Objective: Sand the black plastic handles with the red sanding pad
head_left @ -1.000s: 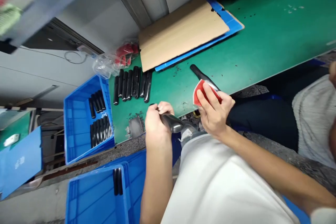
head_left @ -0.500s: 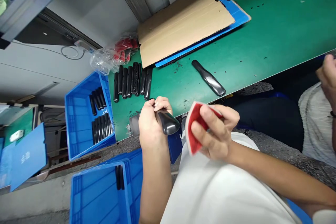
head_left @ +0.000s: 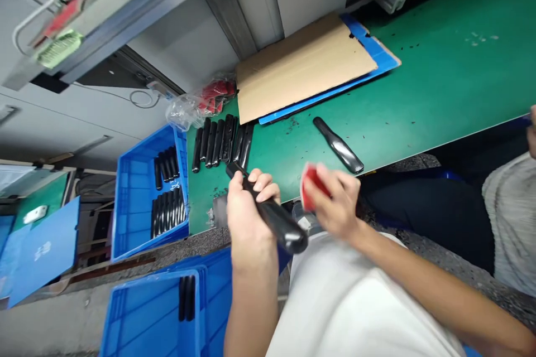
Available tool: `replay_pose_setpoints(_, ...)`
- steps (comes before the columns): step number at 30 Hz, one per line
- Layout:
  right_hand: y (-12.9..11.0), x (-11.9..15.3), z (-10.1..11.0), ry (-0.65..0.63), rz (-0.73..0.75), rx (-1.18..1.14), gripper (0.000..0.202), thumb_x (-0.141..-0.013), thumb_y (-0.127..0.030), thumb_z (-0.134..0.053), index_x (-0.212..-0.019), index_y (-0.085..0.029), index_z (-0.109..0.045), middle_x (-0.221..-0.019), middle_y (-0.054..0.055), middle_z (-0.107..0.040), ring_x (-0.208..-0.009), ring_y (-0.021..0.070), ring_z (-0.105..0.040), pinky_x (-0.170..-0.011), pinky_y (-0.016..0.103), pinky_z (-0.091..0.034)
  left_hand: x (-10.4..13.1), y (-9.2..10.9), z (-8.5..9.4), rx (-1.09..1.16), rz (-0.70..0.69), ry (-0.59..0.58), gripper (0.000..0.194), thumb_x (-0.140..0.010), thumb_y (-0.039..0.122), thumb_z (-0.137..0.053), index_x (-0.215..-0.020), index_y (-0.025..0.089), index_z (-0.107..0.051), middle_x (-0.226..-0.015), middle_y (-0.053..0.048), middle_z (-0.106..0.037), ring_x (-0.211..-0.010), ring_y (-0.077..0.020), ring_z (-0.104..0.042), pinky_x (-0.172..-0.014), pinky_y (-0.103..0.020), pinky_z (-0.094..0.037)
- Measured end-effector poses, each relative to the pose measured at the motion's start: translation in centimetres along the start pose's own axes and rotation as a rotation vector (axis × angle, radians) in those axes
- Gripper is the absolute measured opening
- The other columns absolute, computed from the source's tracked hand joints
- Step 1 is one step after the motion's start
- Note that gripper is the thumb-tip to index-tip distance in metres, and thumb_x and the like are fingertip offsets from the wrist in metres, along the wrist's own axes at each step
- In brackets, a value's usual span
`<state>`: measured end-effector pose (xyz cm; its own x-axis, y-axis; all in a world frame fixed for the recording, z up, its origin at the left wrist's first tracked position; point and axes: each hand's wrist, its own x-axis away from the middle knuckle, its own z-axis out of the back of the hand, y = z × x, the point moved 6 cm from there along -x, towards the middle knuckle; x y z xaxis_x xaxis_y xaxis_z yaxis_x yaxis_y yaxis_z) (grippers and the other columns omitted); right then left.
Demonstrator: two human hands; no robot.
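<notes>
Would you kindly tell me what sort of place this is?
Probably a factory workstation, judging by the long green workbench, the row of matching black parts on it, and the blue crate holding similar ones.

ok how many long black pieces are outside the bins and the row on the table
2: one long black piece in the left hand, another piece alone on the green table. Others may be hidden.

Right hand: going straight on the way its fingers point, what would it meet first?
Leading with the red pad, the right hand would probably meet the left hand first, at the fingers curled around the black handle. Depth is unclear, so it might pass over them.
</notes>
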<state>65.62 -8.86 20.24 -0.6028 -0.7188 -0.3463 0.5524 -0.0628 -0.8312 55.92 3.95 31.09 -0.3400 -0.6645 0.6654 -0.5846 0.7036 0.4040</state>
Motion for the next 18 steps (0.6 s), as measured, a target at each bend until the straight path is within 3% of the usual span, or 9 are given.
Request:
replay_pose_setpoints(2, 1.2, -1.2, 0.0, 0.067, 0.039, 0.048, 0.046, -0.102, -0.031, -0.048, -0.147, -0.039, -0.049, -0.152, 0.007, -0.051, -0.124, 0.0320, -0.053, -0.105, 0.058, -0.040, 0.8, 1.1, -0.1, -0.161, -0.185, -0.083, 0.023, -0.106, 0.033, -0.036, -0.090, 0.020, -0.044, -0.072, 0.005, -0.041, -0.047, -0.0045, -0.040, -0.033, -0.011, -0.031)
replay_pose_setpoints(4, 1.3, -2.1, 0.1, 0.078, 0.084, 0.050, 0.051, -0.102, -0.026, -0.047, -0.153, -0.034, -0.041, -0.154, 0.011, -0.049, -0.128, 0.0313, -0.052, -0.106, 0.057, -0.041, 1.9, 1.7, 0.0, -0.382, -0.378, -0.145, 0.013, -0.103, 0.035, -0.046, -0.110, 0.026, -0.051, -0.078, 0.003, -0.048, -0.052, -0.0076, -0.044, -0.036, -0.013, -0.034)
replay_pose_setpoints(6, 0.3, -2.4, 0.3, 0.060, 0.130, 0.032, 0.054, -0.102, -0.026, -0.046, -0.155, -0.030, -0.037, -0.154, 0.012, -0.048, -0.131, 0.0301, -0.052, -0.107, 0.054, -0.044, 2.5, 1.4, 0.6, -0.547, -0.486, -0.151, 0.033, -0.099, 0.036, -0.055, -0.131, 0.037, -0.046, -0.083, 0.003, -0.051, -0.054, -0.0091, -0.046, -0.038, -0.013, -0.037)
replay_pose_setpoints(10, -2.0, -1.9, 0.7, 0.020, 0.131, -0.054, 0.053, -0.104, -0.029, -0.038, -0.156, -0.026, -0.034, -0.155, 0.012, -0.045, -0.138, 0.0299, -0.048, -0.109, 0.051, -0.046, 2.8, -0.1, 1.7, -0.625, -0.507, -0.134, 0.052, -0.093, 0.044, -0.066, -0.139, 0.038, -0.043, -0.085, 0.003, -0.053, -0.054, -0.0083, -0.044, -0.041, -0.014, -0.038)
replay_pose_setpoints(18, -4.7, -3.5, 2.9, 0.068, 0.227, -0.211, 0.052, -0.105, -0.037, -0.038, -0.156, -0.028, -0.035, -0.157, 0.012, -0.040, -0.140, 0.0326, -0.045, -0.111, 0.053, -0.042, 3.5, -0.5, 1.8, -0.653, -0.437, -0.151, 0.055, -0.090, 0.053, -0.067, -0.137, 0.038, -0.043, -0.085, 0.002, -0.054, -0.054, -0.0079, -0.043, -0.041, -0.013, -0.036)
